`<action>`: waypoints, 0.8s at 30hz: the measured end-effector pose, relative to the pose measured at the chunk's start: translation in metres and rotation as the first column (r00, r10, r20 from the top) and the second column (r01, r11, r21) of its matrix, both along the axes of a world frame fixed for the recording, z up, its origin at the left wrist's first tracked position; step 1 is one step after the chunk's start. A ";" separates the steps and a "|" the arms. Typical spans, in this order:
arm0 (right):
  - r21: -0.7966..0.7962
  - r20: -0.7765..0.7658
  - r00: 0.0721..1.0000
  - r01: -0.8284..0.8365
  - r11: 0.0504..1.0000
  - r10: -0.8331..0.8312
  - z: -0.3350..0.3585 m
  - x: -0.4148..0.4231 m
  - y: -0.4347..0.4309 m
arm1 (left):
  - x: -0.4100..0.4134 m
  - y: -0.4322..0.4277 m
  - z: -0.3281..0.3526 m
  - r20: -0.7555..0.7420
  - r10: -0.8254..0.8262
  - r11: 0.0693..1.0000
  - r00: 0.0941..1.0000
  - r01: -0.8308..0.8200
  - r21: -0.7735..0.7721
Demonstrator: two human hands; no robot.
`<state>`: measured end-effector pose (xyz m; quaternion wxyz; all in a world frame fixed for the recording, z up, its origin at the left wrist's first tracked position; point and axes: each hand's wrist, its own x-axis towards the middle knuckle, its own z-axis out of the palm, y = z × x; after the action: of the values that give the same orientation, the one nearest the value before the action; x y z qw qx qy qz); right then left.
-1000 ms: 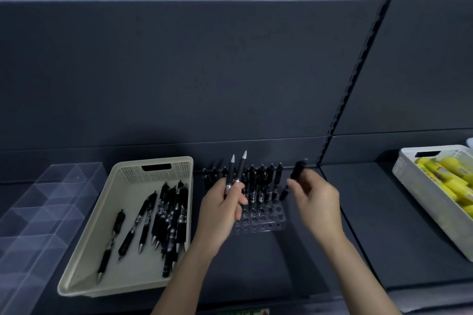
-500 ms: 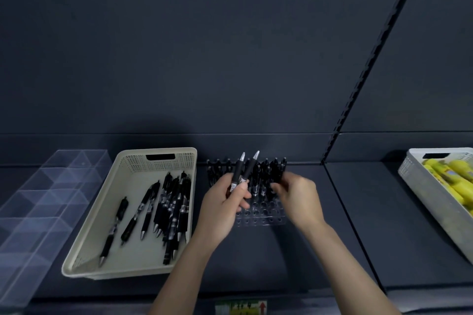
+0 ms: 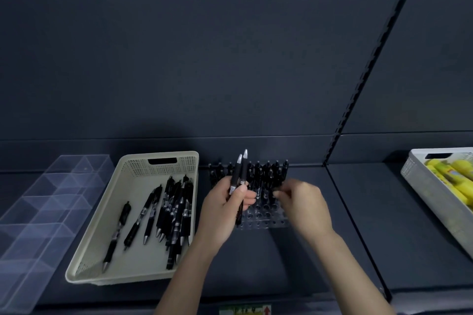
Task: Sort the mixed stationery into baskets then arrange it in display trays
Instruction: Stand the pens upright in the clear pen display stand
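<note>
While your left hand [image 3: 225, 210] is curled round two black pens with silver tips [image 3: 242, 176], holding them upright just in front of the clear perforated display tray [image 3: 263, 221], your right hand [image 3: 304, 204] hovers over the tray's middle rows with its fingers bent inward. It is blurred, so I cannot tell whether it pinches a pen or holds nothing.

The back rows carry standing black pens [image 3: 268, 174], and the nearer holes look free. The standing ones seem to show dark ends on top, while yours point silver tip up, so you probably need to turn each one over before seating it. Pass one pen at a time from left to right and pick the next free hole in the row. Lower the pen straight down so it does not knock its neighbours. The tray looks light, so steady it on the dark shelf [image 3: 294, 263] if it shifts. More loose black pens [image 3: 174, 210] wait in the cream plastic basket [image 3: 143, 261], just left of the tray.
</note>
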<state>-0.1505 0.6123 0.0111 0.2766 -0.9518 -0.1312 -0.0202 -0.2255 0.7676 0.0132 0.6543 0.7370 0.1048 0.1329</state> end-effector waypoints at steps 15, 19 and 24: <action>0.831 -0.463 0.824 0.275 0.484 0.326 0.004 -0.029 -0.012 | 0.005 -0.012 -0.001 -0.010 -0.036 0.998 0.999 0.036 0.042; 0.916 -0.377 0.897 0.323 0.240 0.230 0.010 -0.013 -0.033 | 0.003 -0.009 -0.009 -0.052 0.009 0.993 0.999 -0.003 0.115; 0.950 -0.296 0.945 0.276 0.144 0.139 0.019 -0.002 -0.036 | 0.002 -0.010 -0.013 -0.036 0.062 0.998 0.997 -0.060 0.032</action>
<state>-0.1527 0.5760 0.0304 0.8456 -0.5324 0.0042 0.0381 -0.2237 0.7575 0.0006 0.6363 0.7460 0.1373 0.1407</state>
